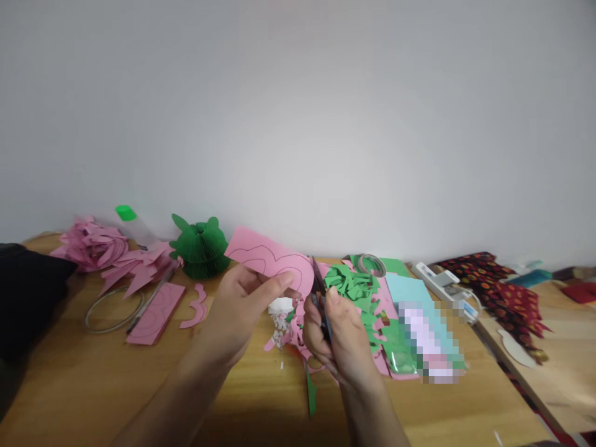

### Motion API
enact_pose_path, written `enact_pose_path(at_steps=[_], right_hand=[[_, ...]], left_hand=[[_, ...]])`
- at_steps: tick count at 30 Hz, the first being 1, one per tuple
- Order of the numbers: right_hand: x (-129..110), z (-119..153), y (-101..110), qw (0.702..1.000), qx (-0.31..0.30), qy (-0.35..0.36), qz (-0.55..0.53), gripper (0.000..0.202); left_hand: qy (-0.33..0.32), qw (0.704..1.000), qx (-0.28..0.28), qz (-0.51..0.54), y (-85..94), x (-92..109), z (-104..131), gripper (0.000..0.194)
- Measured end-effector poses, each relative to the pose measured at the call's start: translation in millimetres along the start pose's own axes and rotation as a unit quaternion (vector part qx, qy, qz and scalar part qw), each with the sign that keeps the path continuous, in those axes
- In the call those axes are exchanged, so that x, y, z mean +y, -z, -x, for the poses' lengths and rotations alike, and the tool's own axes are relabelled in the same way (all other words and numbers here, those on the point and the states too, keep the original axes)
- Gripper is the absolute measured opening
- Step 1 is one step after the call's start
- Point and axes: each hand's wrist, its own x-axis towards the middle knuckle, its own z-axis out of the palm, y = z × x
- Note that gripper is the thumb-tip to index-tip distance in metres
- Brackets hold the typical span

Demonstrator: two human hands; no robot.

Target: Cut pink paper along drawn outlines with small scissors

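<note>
My left hand pinches a pink paper strip that has curved, scalloped pencil lines drawn on it. Closed around the handles of dark scissors is my right hand. The scissor blades point up and meet the right end of the pink strip; whether they are parted is too small to tell. Pink, white and green paper scraps lie on the table below and between the hands. Further left are another marked pink strip and a cut wavy pink piece.
A green honeycomb paper figure, pink folded paper and a green-capped bottle stand along the wall. Green scraps, a tape roll, light blue paper and a white power strip lie right.
</note>
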Motion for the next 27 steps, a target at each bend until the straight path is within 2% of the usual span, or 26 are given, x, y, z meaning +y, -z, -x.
enact_pose_path(at_steps=[6,12,22,27], right_hand=[[0.3,0.8,0.6,1.0,-0.002,-0.004,0.008,0.049],[1.7,2.0,0.9,1.0,-0.002,-0.007,-0.012,0.047],[1.9,1.0,2.3,1.0,-0.015,-0.002,-0.023,0.044],[3.2,1.2,4.0,0.999,-0.023,-0.006,-0.03,0.043]], left_hand=[[-0.028,0.999,0.025,-0.028,1.9,-0.4,-0.1,0.024],[-0.037,0.999,0.003,-0.028,1.7,0.4,0.7,0.019],[-0.042,0.999,-0.002,-0.028,2.0,-2.2,-2.3,0.02],[-0.034,0.999,0.024,-0.034,4.4,-4.2,-1.6,0.023]])
